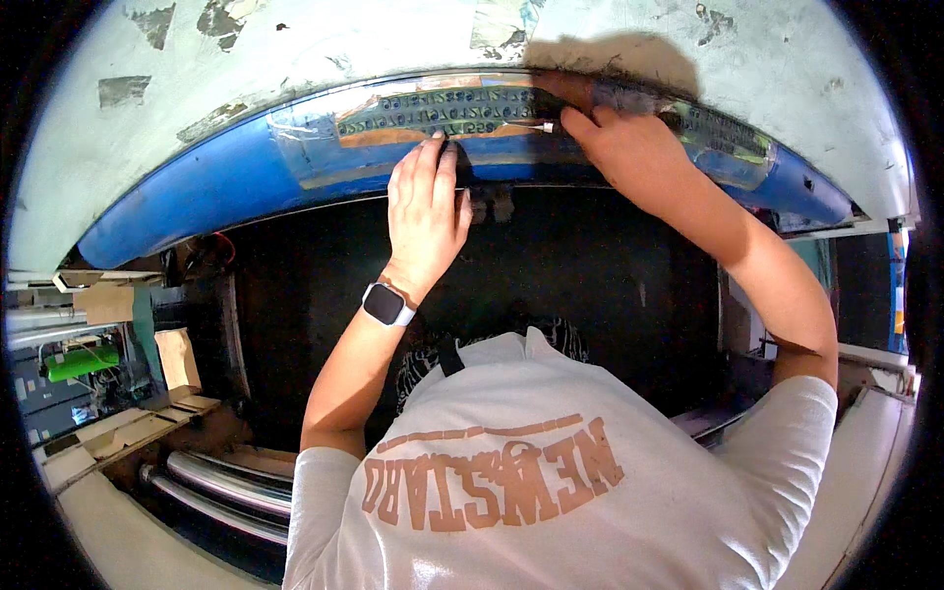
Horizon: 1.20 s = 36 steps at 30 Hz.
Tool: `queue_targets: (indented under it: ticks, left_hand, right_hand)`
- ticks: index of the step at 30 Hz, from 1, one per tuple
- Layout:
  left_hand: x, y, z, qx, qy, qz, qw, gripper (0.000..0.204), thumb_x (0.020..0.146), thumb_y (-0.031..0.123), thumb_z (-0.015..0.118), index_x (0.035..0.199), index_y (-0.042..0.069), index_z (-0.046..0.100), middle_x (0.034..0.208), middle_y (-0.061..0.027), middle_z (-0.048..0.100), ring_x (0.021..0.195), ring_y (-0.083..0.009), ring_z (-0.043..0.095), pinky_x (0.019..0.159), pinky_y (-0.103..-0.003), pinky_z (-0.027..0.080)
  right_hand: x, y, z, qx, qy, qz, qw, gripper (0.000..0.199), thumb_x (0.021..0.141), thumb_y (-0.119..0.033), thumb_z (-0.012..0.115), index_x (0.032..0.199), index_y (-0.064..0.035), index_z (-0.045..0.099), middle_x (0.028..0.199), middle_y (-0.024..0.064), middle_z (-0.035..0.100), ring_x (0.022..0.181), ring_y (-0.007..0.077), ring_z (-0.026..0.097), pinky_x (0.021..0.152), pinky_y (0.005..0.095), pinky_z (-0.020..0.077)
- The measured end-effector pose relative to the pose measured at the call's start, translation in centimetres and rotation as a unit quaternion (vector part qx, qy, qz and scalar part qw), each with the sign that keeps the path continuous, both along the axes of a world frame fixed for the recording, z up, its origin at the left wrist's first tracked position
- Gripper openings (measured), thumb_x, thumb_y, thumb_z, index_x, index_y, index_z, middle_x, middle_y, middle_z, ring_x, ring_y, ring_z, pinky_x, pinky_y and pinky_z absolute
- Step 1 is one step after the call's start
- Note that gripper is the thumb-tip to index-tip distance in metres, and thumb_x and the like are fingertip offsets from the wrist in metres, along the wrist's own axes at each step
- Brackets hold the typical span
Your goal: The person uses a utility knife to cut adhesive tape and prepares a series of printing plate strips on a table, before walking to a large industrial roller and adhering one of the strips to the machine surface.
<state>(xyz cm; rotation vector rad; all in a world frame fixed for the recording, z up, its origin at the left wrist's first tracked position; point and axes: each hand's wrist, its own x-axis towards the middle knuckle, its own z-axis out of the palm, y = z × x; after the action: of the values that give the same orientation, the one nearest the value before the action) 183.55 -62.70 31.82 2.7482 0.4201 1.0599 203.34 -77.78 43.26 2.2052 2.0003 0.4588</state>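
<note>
A long blue roller (202,206) curves across in front of me. Wrapped on it is a greenish printing plate (388,126) with raised mirrored characters, under clear tape (295,138); brownish patches show along its near edge. My left hand (423,211) lies on the roller, fingers stretched out and fingertips touching the plate's near edge. My right hand (634,152) is closed on a slim tool with a pale metal end (547,127), its thin tip pointing left at the plate. The rest of the tool is hidden by the fingers and shadow.
A pale, scuffed machine panel (374,39) with torn tape remnants rises beyond the roller. Shiny metal rollers (221,492) sit in a frame at the lower left. A dark gap (590,265) lies between the roller and my body. Green equipment (84,364) stands far left.
</note>
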Motion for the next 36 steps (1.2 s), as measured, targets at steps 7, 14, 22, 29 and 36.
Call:
queue_targets:
  ticks: [7, 14, 22, 29, 36]
  left_hand:
    - [0.5, -0.4, 1.5, -0.004, -0.076, 0.01, 0.997, 0.037, 0.074, 0.007, 0.071, 0.108, 0.004, 0.057, 0.115, -0.0132, 0.053, 0.105, -0.0339, 0.051, 0.09, -0.046, 0.04]
    - [2.6, 0.3, 1.6, -0.061, -0.14, 0.0, 0.988, 0.022, 0.076, 0.008, 0.07, 0.095, 0.005, 0.059, 0.098, -0.0096, 0.055, 0.089, -0.0304, 0.053, 0.079, -0.041, 0.044]
    - [5.0, 0.9, 2.8, 0.008, -0.129, 0.016, 0.991, 0.029, 0.07, 0.014, 0.076, 0.091, 0.007, 0.058, 0.094, -0.0088, 0.056, 0.085, -0.0294, 0.052, 0.073, -0.039, 0.04]
    - [5.0, 1.4, 3.3, 0.045, -0.096, -0.008, 0.994, 0.029, 0.068, 0.012, 0.078, 0.089, 0.005, 0.059, 0.089, -0.0098, 0.058, 0.078, -0.0299, 0.055, 0.068, -0.038, 0.045]
    - [4.5, 1.7, 4.0, 0.126, -0.078, -0.04, 0.988, 0.028, 0.068, 0.012, 0.077, 0.089, 0.005, 0.059, 0.09, -0.0086, 0.06, 0.076, -0.0272, 0.058, 0.065, -0.037, 0.048]
  right_hand:
    - [-0.1, -0.1, -0.5, -0.016, 0.044, -0.031, 0.998, 0.028, 0.083, -0.011, 0.053, 0.11, -0.0113, 0.051, 0.086, 0.0173, 0.063, 0.073, 0.0359, 0.066, 0.059, 0.0457, 0.0545]
    - [-0.3, -1.6, -2.9, 0.067, 0.133, -0.043, 0.988, 0.029, 0.087, -0.015, 0.054, 0.115, -0.0112, 0.049, 0.087, 0.0187, 0.063, 0.075, 0.0386, 0.064, 0.061, 0.0475, 0.0537]
    - [-3.2, -4.1, -7.1, 0.166, 0.47, -0.122, 0.858, 0.032, 0.091, -0.015, 0.056, 0.119, -0.0061, 0.046, 0.091, 0.0246, 0.062, 0.084, 0.0451, 0.06, 0.067, 0.0455, 0.05]
    - [-3.6, -2.1, -11.2, 0.251, 0.738, -0.036, 0.625, 0.019, 0.096, -0.01, 0.05, 0.112, -0.0023, 0.043, 0.084, 0.0091, 0.058, 0.073, 0.0155, 0.059, 0.066, 0.0312, 0.0491]
    - [-4.2, 1.6, -11.8, 0.299, 0.765, 0.11, 0.56, 0.021, 0.1, -0.014, 0.043, 0.113, 0.0007, 0.035, 0.114, 0.0183, 0.056, 0.086, 0.0186, 0.063, 0.066, 0.0271, 0.0505]
